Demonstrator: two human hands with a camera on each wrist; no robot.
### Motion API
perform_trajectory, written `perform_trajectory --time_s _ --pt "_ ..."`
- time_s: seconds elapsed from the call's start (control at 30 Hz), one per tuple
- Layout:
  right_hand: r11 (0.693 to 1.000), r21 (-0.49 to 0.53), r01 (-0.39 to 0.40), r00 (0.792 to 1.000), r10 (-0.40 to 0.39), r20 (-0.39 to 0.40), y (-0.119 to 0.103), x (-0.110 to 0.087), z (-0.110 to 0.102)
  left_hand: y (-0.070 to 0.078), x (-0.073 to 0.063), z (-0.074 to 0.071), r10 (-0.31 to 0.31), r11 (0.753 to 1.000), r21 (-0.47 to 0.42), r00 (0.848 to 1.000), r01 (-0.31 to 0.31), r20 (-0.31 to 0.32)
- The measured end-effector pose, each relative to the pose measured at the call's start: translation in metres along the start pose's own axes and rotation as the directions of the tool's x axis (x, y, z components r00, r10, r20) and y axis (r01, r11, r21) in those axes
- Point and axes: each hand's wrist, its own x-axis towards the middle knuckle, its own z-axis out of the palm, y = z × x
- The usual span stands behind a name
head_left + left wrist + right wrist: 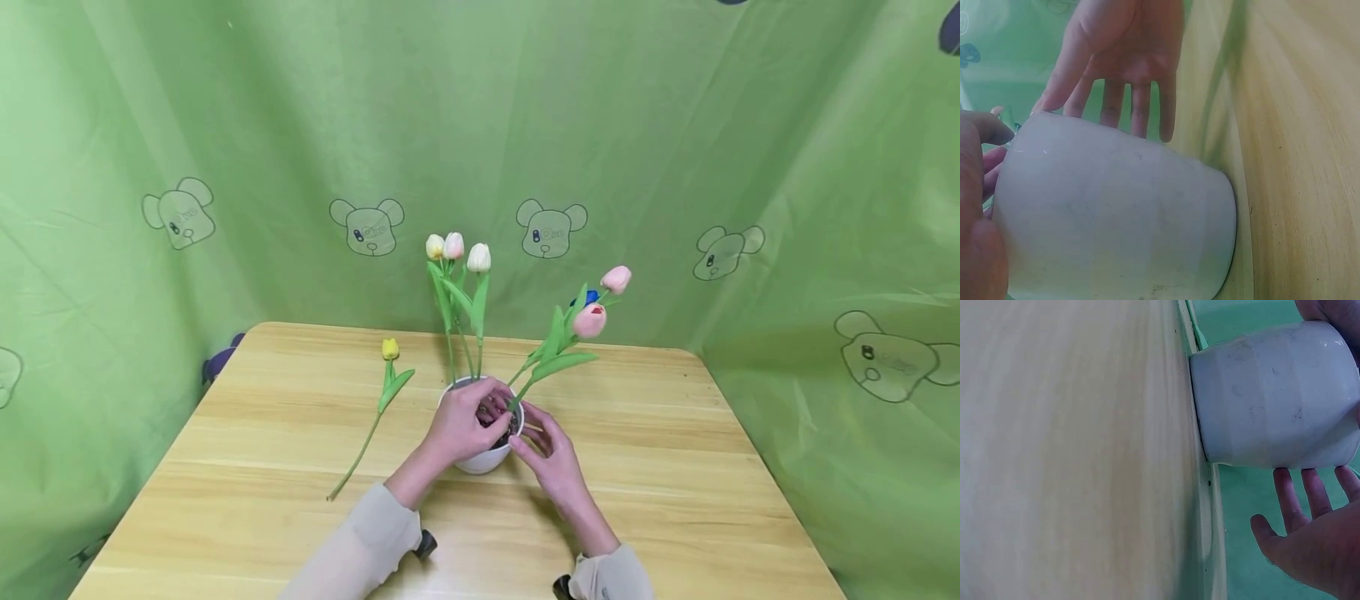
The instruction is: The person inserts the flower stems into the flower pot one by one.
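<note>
A white flowerpot holds several artificial tulips. White tulip stands upright among pale ones on the left, while pink tulip leans right, near a blue tulip and another pink bloom. Reaching over the rim, my left hand pinches the leaning pink tulip's stem low down at the pot's right side. My right hand rests against the right of the pot, its fingers extended and touching the wall. The stem's lower end is hidden by the hands.
A yellow tulip lies on the wooden table to the left of the pot. Green curtains printed with cartoon heads surround the table at the back and sides.
</note>
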Motion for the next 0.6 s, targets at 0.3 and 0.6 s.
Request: perform_trajectory --time_s 0.3,0.6 --pt "1.000 -0.004 -0.013 1.000 0.013 -0.002 0.000 0.000 0.001 0.002 -0.001 -0.007 -0.099 0.986 -0.135 0.995 0.094 -0.028" --pt "1.000 -0.004 -0.030 1.000 0.029 -0.006 0.001 0.000 0.001 0.007 -0.003 -0.038 -0.190 0.958 -0.221 0.982 0.181 -0.020"
